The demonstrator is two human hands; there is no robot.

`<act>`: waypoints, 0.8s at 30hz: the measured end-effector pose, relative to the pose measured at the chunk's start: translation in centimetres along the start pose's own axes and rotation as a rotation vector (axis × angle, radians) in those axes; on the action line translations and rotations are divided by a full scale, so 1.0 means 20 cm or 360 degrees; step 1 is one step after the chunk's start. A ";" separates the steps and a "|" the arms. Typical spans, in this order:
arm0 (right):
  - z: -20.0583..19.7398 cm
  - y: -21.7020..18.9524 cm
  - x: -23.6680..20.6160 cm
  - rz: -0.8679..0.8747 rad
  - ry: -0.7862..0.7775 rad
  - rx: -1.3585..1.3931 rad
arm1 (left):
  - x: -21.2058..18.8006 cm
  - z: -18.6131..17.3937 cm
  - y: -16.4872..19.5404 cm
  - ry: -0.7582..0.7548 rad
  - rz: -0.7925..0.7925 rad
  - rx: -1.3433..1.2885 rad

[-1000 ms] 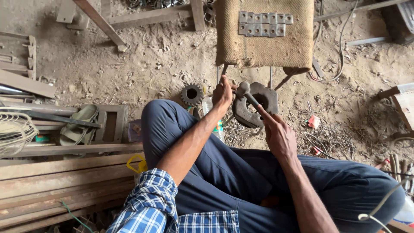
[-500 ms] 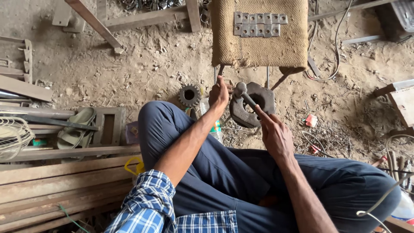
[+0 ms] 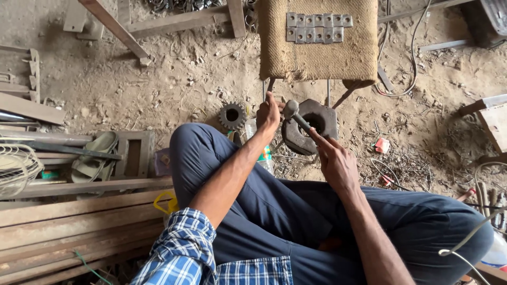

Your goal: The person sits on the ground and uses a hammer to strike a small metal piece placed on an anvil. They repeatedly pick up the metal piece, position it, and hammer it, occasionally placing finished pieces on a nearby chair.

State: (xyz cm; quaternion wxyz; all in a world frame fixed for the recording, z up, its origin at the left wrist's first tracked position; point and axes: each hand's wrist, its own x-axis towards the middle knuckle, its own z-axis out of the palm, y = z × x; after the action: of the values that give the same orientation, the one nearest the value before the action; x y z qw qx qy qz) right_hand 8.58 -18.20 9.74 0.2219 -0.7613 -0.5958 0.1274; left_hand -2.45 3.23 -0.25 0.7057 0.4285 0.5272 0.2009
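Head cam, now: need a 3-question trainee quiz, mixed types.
1. True or false: the right hand holds a hammer.
2. The metal plates lie on: A) burlap stool B) dirt floor C) wooden planks.
3. Fill in: left of the left hand, a toothed ___ lies on the ground.

Key: 1 true; 2 A; 3 gear.

Seated cross-legged, both forearms stretched forward over the knees, left hand [image 3: 268, 113] raised with fingers pinched together at the tips, right hand [image 3: 334, 161] lower and just beside it, grip closed around a slim handle, wrist straight.
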 end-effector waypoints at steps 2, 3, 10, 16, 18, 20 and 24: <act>-0.01 0.01 0.00 -0.0059 0.0058 0.0030 | -0.01 0.01 -0.02 0.0044 0.0032 0.0057; -0.02 0.02 -0.01 -0.0084 0.0089 0.0041 | -0.01 0.01 -0.03 0.0069 0.0098 0.0055; 0.00 0.06 0.00 0.0320 0.0082 -0.0030 | -0.03 0.02 -0.04 0.0152 0.0502 0.0328; 0.00 0.11 0.00 0.0353 0.0158 0.0097 | -0.05 0.04 0.00 0.0023 0.0438 0.0141; 0.01 0.12 0.00 0.0291 0.0212 0.0129 | -0.04 0.04 0.00 0.0061 0.0522 0.0276; 0.01 0.12 0.00 0.0334 0.0189 0.0167 | -0.03 0.04 -0.02 0.0065 0.0563 0.0317; 0.01 0.13 0.01 0.0337 0.0190 0.0160 | -0.01 0.03 -0.04 0.0078 0.0631 0.0313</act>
State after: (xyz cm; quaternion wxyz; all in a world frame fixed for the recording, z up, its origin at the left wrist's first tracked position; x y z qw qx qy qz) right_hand 10.66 -18.48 8.34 0.2802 -0.8140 -0.4907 0.1342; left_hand -2.17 2.50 -0.79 0.5942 0.5854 0.4669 0.2937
